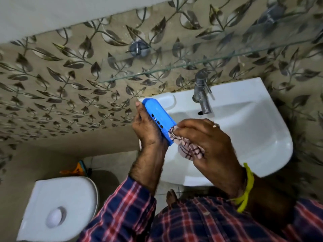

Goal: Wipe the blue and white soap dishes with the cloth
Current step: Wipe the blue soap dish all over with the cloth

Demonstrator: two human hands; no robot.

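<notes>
My left hand grips a blue soap dish, holding it tilted on edge above the left rim of the sink, its slotted underside facing me. My right hand is closed on a pink checked cloth and presses a bunched corner of it against the dish's near end. Part of the cloth hangs below my fingers. No white soap dish shows anywhere in view.
A white sink with a steel tap lies under my hands. A glass shelf juts from the leaf-patterned wall above. A white toilet cistern lid sits low on the left, an orange and teal brush behind it.
</notes>
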